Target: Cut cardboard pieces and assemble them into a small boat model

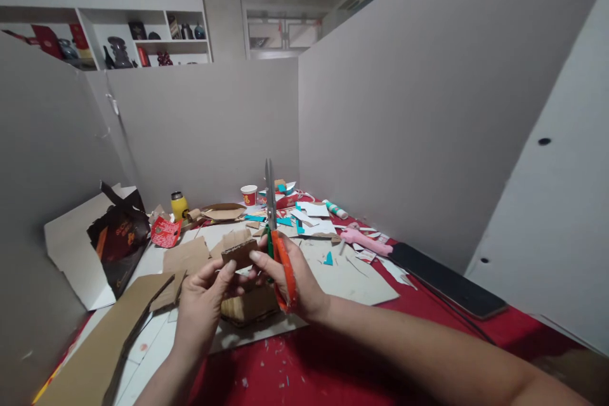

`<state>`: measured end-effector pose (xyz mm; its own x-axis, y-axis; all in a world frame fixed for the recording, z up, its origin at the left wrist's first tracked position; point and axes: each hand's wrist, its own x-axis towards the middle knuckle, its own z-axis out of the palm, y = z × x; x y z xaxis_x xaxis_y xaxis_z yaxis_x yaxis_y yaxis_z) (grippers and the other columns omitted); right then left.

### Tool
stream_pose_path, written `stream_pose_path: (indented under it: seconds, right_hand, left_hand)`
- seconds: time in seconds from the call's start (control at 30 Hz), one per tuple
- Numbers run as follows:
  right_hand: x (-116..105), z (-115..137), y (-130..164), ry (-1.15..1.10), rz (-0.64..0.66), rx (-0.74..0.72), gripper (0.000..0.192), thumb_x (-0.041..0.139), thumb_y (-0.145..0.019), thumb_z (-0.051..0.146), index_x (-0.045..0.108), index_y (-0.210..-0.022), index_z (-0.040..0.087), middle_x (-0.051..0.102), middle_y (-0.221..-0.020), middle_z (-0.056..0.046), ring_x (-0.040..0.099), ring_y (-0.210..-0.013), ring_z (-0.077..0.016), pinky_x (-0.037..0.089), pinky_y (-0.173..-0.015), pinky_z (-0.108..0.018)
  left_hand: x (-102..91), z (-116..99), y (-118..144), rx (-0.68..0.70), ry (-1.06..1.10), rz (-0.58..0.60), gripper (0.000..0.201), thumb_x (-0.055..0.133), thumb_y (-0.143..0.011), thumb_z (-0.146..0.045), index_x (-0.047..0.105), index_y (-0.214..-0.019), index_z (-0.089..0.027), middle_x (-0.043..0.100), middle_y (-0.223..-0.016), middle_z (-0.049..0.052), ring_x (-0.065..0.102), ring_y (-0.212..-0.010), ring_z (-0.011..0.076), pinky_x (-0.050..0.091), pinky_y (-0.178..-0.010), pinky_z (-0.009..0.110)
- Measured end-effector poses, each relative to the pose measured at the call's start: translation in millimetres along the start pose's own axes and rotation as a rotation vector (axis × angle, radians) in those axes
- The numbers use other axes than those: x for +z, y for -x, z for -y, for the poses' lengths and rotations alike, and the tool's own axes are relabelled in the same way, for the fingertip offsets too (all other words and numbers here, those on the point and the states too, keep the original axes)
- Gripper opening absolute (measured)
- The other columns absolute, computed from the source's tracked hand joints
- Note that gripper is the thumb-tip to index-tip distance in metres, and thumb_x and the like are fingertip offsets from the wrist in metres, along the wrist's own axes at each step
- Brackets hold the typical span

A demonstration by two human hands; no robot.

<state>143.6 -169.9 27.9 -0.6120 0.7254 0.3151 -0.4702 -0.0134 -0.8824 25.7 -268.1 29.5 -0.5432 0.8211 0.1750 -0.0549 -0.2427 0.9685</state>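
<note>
My right hand (295, 285) grips a pair of scissors (275, 235) by their orange and green handles, the closed blades pointing straight up. My left hand (202, 304) pinches a small brown cardboard piece (239, 252) by its lower edge; the right thumb also touches that piece. Both hands hover over a cardboard block (250, 306) lying on a white sheet on the red table (333, 361).
Cardboard strips (109, 336) and sheets lie at the left, near a dark bag (118, 241) on a white box. Further back are a yellow bottle (179, 205), a red cup (248, 194), teal and white paper scraps, a pink glue gun (366, 241) and a black tablet (447, 280). Grey partitions enclose the table.
</note>
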Motion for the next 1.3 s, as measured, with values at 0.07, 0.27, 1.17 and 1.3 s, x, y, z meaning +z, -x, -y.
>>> stream_pose_path:
  seconds: [0.07,0.27,1.17,1.3]
  right_hand:
    - [0.7,-1.8,1.7,-0.017,0.004,-0.017,0.042,0.08,-0.069,0.036,0.046,-0.089,0.022,0.054,-0.072,0.007,0.059,-0.054,-0.0103,0.051,-0.055,-0.025]
    - [1.9,-5.4,5.2,-0.017,-0.027,-0.078,0.039,0.077,-0.072,0.035,0.045,-0.09,0.021,0.053,-0.069,0.008,0.057,-0.05,-0.008,0.049,-0.052,-0.022]
    - [-19.1,9.2,7.8,0.186,0.052,-0.02,0.033,0.07,-0.08,0.042,0.046,-0.087,0.02,0.047,-0.063,0.007,0.05,-0.05,-0.0088,0.048,-0.049,-0.022]
    - [-36.2,11.1,32.8,0.235,0.333,0.231,0.039,0.058,-0.086,0.056,0.043,-0.084,0.021,0.035,-0.059,0.009,0.037,-0.045,-0.006,0.046,-0.044,-0.021]
  left_hand:
    - [1.7,0.2,-0.1,-0.03,0.036,0.009,0.028,0.08,-0.069,-0.041,0.076,-0.084,-0.017,0.075,-0.069,0.004,0.068,-0.062,0.0153,0.055,-0.068,0.025]
    - [3.7,-1.1,1.3,-0.059,0.075,0.022,0.029,0.084,-0.064,-0.039,0.075,-0.079,-0.016,0.073,-0.074,0.003,0.066,-0.062,0.0132,0.056,-0.068,0.024]
    - [-13.1,-4.9,-18.8,-0.004,0.328,-0.232,0.036,0.09,-0.054,-0.034,0.07,-0.074,-0.012,0.072,-0.068,0.003,0.066,-0.057,0.0113,0.059,-0.061,0.023]
    - [-16.3,-7.5,-21.0,0.008,0.358,-0.282,0.04,0.091,-0.049,-0.035,0.071,-0.075,-0.012,0.073,-0.069,0.004,0.067,-0.059,0.0127,0.06,-0.06,0.024]
